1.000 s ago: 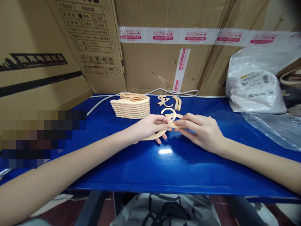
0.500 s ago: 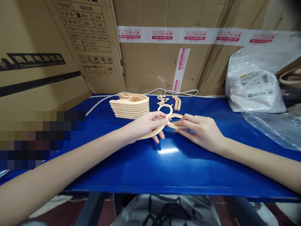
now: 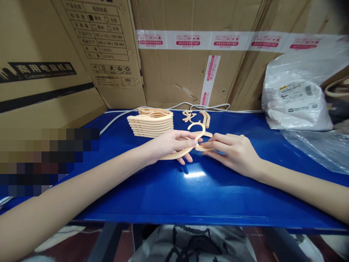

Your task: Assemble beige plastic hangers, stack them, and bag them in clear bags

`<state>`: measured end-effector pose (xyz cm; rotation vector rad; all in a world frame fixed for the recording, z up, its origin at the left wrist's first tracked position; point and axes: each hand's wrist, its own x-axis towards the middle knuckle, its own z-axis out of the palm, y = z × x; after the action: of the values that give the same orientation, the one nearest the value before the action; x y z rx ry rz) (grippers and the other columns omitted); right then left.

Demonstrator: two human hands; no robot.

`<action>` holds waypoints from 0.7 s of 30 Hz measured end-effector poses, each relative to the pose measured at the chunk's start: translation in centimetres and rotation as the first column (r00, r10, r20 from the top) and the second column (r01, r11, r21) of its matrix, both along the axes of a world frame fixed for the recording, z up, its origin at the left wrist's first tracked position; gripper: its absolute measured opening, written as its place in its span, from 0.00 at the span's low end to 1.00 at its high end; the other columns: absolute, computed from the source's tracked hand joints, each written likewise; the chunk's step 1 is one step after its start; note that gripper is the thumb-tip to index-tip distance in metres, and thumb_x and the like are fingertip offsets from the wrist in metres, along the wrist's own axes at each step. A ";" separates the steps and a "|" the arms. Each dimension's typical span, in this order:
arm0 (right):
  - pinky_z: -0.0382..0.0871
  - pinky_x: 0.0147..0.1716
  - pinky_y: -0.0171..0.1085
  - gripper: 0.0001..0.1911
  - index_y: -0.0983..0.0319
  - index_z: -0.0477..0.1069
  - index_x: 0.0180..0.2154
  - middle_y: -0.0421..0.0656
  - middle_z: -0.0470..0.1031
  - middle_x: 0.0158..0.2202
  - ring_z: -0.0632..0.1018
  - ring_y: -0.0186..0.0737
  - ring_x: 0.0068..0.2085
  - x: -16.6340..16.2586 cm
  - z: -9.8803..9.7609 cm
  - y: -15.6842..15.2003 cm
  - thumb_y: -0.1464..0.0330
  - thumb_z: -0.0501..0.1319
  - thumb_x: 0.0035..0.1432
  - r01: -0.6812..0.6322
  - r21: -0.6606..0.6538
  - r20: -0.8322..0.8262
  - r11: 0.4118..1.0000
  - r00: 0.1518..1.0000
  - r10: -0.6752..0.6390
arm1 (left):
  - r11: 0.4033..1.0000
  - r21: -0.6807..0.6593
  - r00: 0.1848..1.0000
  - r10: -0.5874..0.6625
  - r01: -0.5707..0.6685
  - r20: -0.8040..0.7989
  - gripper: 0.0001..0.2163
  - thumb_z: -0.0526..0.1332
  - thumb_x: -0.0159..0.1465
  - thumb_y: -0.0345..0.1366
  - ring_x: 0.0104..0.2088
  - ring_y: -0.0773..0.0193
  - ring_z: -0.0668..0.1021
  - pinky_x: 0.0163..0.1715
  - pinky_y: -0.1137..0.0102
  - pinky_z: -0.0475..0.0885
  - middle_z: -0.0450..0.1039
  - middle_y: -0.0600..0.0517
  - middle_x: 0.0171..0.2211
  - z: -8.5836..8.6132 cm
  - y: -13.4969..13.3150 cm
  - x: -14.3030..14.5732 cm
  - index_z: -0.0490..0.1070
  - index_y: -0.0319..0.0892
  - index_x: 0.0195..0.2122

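Cardboard boxes form the backdrop to a glossy blue table, on which a stack of peach hangers is set toward the rear. Just to the right of the stack and in front of it, a single hanger is held a little above the tabletop, with its hook turned upward. The left hand is closed around the curved arm of this hanger, thumb on top and fingers beneath. The right hand meets it from the side away from the stack, its thumb and forefinger pinched on a second arm piece at the base of the hook. Small loose parts lie just right of the stack, behind the hands. A white cable is run behind the stack, along the boxes. A white plastic bag is seen well to the right of the stack.
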<state>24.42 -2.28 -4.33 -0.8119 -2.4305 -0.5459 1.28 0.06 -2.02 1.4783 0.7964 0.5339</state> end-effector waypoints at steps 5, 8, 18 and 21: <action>0.60 0.27 0.33 0.13 0.58 0.77 0.42 0.41 0.79 0.35 0.75 0.31 0.29 0.0 0.0 -0.1 0.63 0.55 0.68 0.011 0.045 0.021 0.999 1.000 -0.012 | 1.000 -0.016 0.999 -0.005 0.004 -0.036 0.13 0.64 0.63 0.39 0.24 0.68 0.79 0.21 0.77 0.74 0.76 0.53 0.28 0.0 0.0 -0.1 0.73 0.42 0.47; 0.60 0.26 0.33 0.13 0.58 0.77 0.42 0.41 0.79 0.35 0.74 0.31 0.29 -0.1 0.0 -0.2 0.63 0.55 0.68 0.016 0.067 0.028 0.998 0.999 -0.018 | 0.999 -0.031 0.999 -0.015 0.014 -0.042 0.14 0.64 0.63 0.41 0.27 0.68 0.79 0.22 0.77 0.74 0.77 0.50 0.33 -0.1 0.2 -0.2 0.73 0.40 0.47; 0.60 0.26 0.33 0.12 0.61 0.77 0.38 0.40 0.79 0.31 0.74 0.30 0.27 -0.3 0.5 -0.3 0.65 0.56 0.68 -0.038 0.160 0.074 0.986 0.997 0.027 | 1.000 -0.018 1.000 0.004 -0.005 -0.010 0.07 0.63 0.63 0.33 0.33 0.67 0.79 0.27 0.75 0.77 0.76 0.52 0.31 0.0 0.2 -0.1 0.75 0.40 0.42; 0.59 0.25 0.33 0.11 0.60 0.78 0.38 0.40 0.79 0.32 0.74 0.30 0.27 -0.3 0.5 -0.3 0.65 0.57 0.67 -0.047 0.152 0.069 0.987 0.997 0.037 | 1.000 -0.007 1.000 0.001 -0.001 0.017 0.06 0.64 0.61 0.31 0.32 0.67 0.79 0.28 0.74 0.78 0.76 0.53 0.31 -0.2 0.2 0.0 0.75 0.40 0.40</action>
<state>24.17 -2.57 -3.88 -0.6871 -2.4236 -0.7446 1.24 0.25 -2.17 1.4658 0.7847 0.5432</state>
